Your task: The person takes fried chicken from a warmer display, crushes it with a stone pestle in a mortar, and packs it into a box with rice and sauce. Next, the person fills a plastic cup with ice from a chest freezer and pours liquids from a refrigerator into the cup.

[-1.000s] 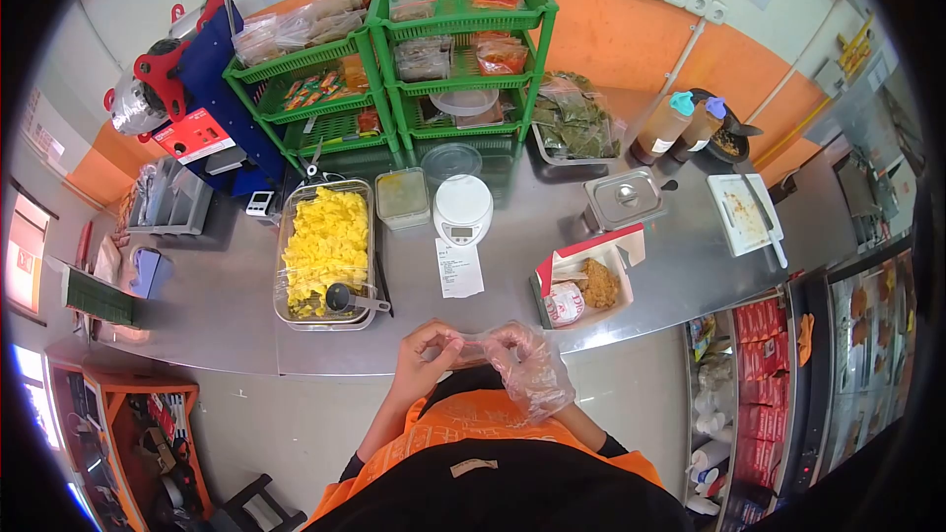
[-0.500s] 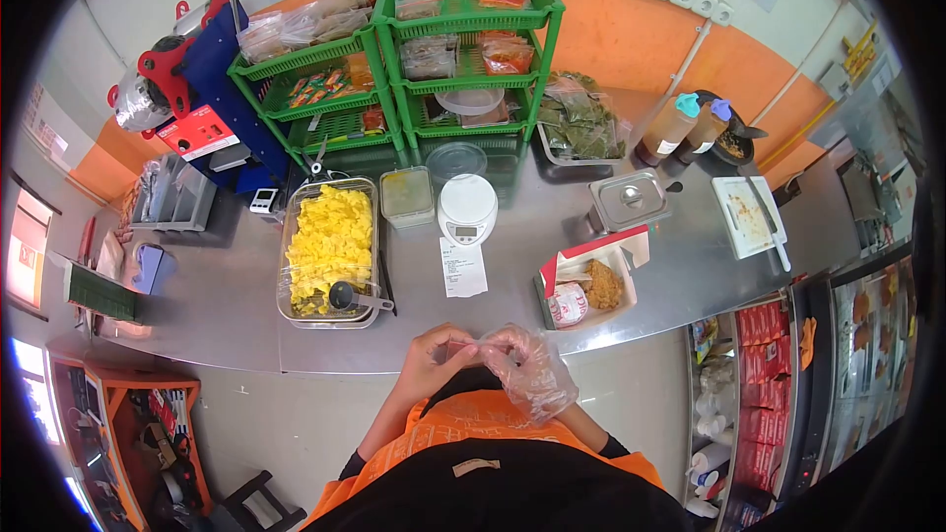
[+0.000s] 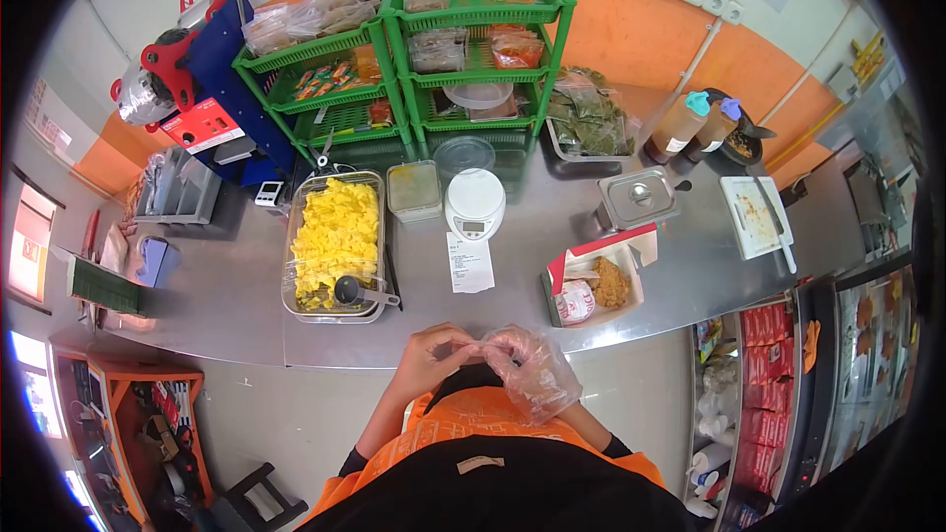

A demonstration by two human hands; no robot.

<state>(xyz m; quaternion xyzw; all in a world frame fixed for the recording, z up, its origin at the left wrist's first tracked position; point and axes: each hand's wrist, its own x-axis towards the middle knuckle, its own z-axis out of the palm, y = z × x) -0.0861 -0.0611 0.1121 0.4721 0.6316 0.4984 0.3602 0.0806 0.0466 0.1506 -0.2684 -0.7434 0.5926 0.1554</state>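
Observation:
My left hand (image 3: 429, 363), bare, is closed in a pinch just beyond the front edge of the counter. Its fingertips meet those of my right hand (image 3: 522, 360), which wears a loose clear plastic glove (image 3: 548, 392). The right fingers are pinched too; whatever lies between the fingertips is too small or see-through to make out. On the counter ahead, an open box (image 3: 621, 310) holds a wrapped round packet (image 3: 574, 302) and a piece of fried chicken (image 3: 611, 284). A white kitchen scale (image 3: 475, 199) stands behind a printed receipt (image 3: 471, 264).
Left of the scale, a glass tray (image 3: 287, 266) holds yellow scrambled egg with a black scoop (image 3: 347, 289). Green racks (image 3: 473, 15) with bagged food stand at the back. A lidded metal container (image 3: 638, 199), sauce bottles (image 3: 680, 126) and a cutting board with knife (image 3: 755, 217) are rightward.
The view has shifted slightly, so the counter things appear a little to the right. Both hands stay together in nearly the same pinch.

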